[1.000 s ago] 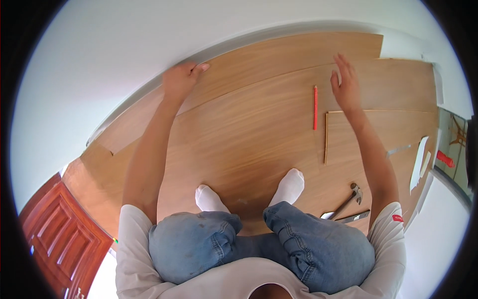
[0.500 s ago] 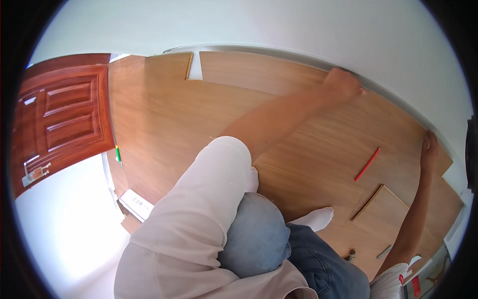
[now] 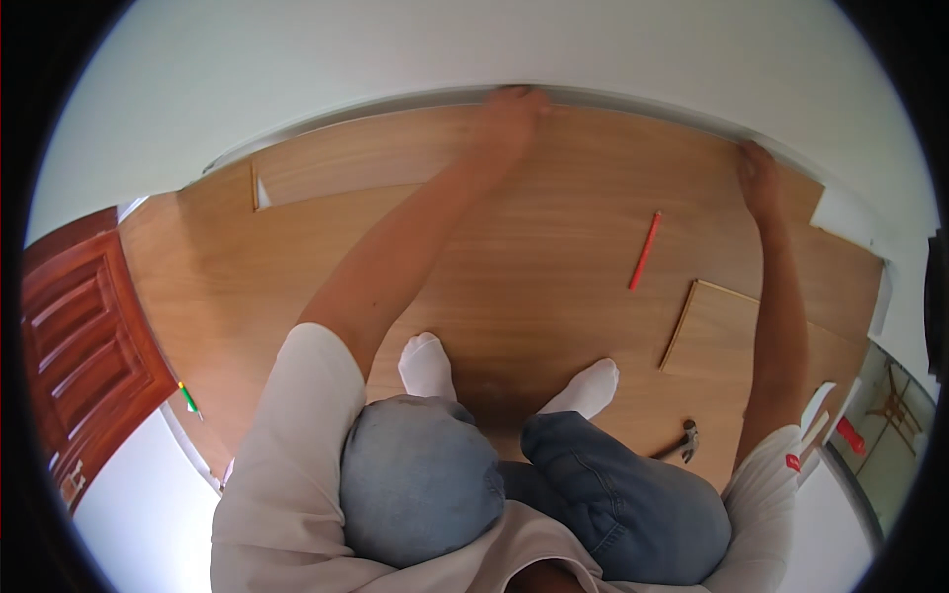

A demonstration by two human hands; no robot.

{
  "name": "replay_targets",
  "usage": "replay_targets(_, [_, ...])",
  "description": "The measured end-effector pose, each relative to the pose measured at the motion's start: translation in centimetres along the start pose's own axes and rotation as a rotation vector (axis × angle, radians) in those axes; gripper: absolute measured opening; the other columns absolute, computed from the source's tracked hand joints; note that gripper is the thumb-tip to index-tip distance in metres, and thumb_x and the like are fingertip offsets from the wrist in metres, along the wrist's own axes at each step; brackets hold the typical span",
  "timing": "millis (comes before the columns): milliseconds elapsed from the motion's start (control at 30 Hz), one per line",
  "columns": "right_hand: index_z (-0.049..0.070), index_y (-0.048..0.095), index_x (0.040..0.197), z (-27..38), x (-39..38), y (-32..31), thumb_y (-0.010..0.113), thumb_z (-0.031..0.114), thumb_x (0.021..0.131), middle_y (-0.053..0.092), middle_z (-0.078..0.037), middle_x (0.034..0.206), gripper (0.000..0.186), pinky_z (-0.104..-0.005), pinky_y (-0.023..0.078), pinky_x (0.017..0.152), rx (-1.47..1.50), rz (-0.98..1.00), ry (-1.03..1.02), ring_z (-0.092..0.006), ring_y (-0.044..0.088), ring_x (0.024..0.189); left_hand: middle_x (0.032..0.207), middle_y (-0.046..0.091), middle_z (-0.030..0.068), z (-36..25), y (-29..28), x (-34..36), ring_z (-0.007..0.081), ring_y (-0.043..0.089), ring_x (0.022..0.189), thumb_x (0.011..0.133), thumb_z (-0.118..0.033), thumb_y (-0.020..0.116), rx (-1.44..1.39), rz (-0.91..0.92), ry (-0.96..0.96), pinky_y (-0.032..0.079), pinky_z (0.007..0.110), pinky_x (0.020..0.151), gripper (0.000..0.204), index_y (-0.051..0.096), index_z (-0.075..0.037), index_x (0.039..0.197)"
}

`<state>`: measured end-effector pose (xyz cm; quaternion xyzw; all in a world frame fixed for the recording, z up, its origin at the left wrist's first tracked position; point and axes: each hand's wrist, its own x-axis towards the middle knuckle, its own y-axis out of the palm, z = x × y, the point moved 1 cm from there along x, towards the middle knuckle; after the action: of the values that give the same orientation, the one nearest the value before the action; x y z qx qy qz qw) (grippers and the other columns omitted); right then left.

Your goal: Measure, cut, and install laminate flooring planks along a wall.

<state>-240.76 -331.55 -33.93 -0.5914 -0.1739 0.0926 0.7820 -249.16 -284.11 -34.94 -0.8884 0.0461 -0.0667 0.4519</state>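
Observation:
A long wood-look floor plank [image 3: 613, 148] lies along the wall, with a narrow gap between its far edge and the wall. My left hand [image 3: 512, 124] reaches over that edge near the middle; its fingers are smeared by motion and partly hidden. Farther right, my right hand [image 3: 759, 178] is bent over the same edge near the right end, fingers curled down at the gap. A red pencil-like stick [image 3: 646, 250] rests on the boards between my arms and my feet.
A shorter loose plank [image 3: 707, 331] lies on the floor beside my right forearm. Behind it is a hammer [image 3: 684, 442], next to my knee. A green-and-yellow pen-like tool [image 3: 188, 398] lies near the reddish wooden door [image 3: 89, 346] at left. A red-handled tool [image 3: 850, 435] is at far right.
My view has swung right and levelled out, bringing both feet and the hammer into full sight. My left hand has moved left along the plank's edge; my right stays at its right end.

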Motion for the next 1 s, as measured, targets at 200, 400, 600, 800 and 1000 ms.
replay_targets(200, [0.003,0.062,0.129,4.0,1.2,2.0,0.060,0.009,0.091,0.062,-0.019,0.133,0.038,-0.0449,0.041,0.111,-0.062,0.013,-0.176,-0.0365,0.055,0.126,0.105,0.062,0.0138,1.7,-2.2,-3.8,0.0332,0.057,0.105,0.090,-0.015,0.050,0.332,-0.146,0.009,0.047,0.046,0.090,0.020,0.067,-0.006,0.098])
replay_targets(400, [0.003,0.057,0.136,3.4,1.1,3.0,0.060,0.014,0.095,0.057,-0.019,0.139,0.042,-0.0440,0.041,0.110,-0.048,0.065,-0.117,-0.0364,0.053,0.129,0.110,0.061,0.0171,1.8,-2.3,-4.6,0.0342,0.056,0.110,0.087,-0.009,0.051,0.383,-0.170,0.093,0.047,0.045,0.097,0.025,0.066,-0.001,0.105])
replay_targets(600, [0.001,0.056,0.135,6.0,2.3,4.4,0.057,0.020,0.098,0.055,-0.020,0.140,0.042,-0.0463,0.041,0.110,-0.110,0.179,-0.061,-0.0379,0.049,0.131,0.122,0.061,0.0189,8.4,-4.0,-6.5,0.0349,0.053,0.121,0.085,-0.012,0.056,0.295,-0.269,0.170,0.044,0.046,0.103,0.030,0.065,-0.001,0.112])
replay_targets(800, [0.000,0.056,0.134,6.1,1.3,2.5,0.058,0.017,0.096,0.055,-0.023,0.138,0.042,-0.0471,0.043,0.108,-0.275,0.198,-0.055,-0.0388,0.051,0.128,0.125,0.059,0.0198,18.1,-12.4,-13.6,0.0393,0.051,0.120,0.087,-0.009,0.057,0.377,-0.539,-0.120,0.041,0.050,0.105,0.031,0.063,0.000,0.116])
replay_targets(1000, [0.000,0.057,0.134,6.6,1.3,3.5,0.054,0.016,0.098,0.057,-0.024,0.135,0.039,-0.0469,0.047,0.104,-0.274,0.115,-0.097,-0.0410,0.055,0.123,0.127,0.057,0.0166,20.5,-15.9,-14.7,0.0383,0.051,0.121,0.087,-0.006,0.055,0.430,-0.294,-0.241,0.042,0.048,0.105,0.032,0.062,-0.003,0.118])
